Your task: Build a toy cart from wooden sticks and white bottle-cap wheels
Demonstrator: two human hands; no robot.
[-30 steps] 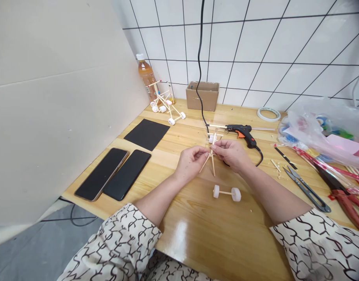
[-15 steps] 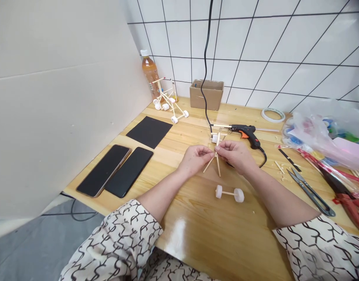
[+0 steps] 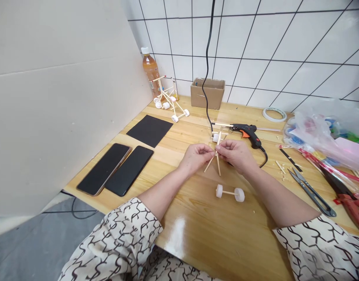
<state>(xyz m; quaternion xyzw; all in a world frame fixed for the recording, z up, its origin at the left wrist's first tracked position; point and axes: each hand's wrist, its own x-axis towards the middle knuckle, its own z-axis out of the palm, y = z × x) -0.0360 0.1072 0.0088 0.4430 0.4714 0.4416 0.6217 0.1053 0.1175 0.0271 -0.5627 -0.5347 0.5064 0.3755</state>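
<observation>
Between my hands is a small frame of thin wooden sticks (image 3: 218,166), two of them spreading apart toward me, with a white wheel (image 3: 215,137) at its far end. My left hand (image 3: 197,158) pinches the frame near its middle from the left. The fingertips of my right hand (image 3: 233,154) close on it from the right, almost touching the left ones. Nearer to me, a stick axle with two white wheels (image 3: 238,194) lies on the wooden table (image 3: 202,218). Just behind the frame rests a black glue gun (image 3: 246,132) with an orange trigger.
Two phones (image 3: 129,171) and a black sheet (image 3: 150,130) lie at left. Behind are a stick model with wheels (image 3: 167,97), a bottle (image 3: 150,70) and a cardboard box (image 3: 208,93). Snips (image 3: 312,193), red-handled pliers (image 3: 350,207), tape (image 3: 274,114) and plastic bags (image 3: 328,125) lie at right.
</observation>
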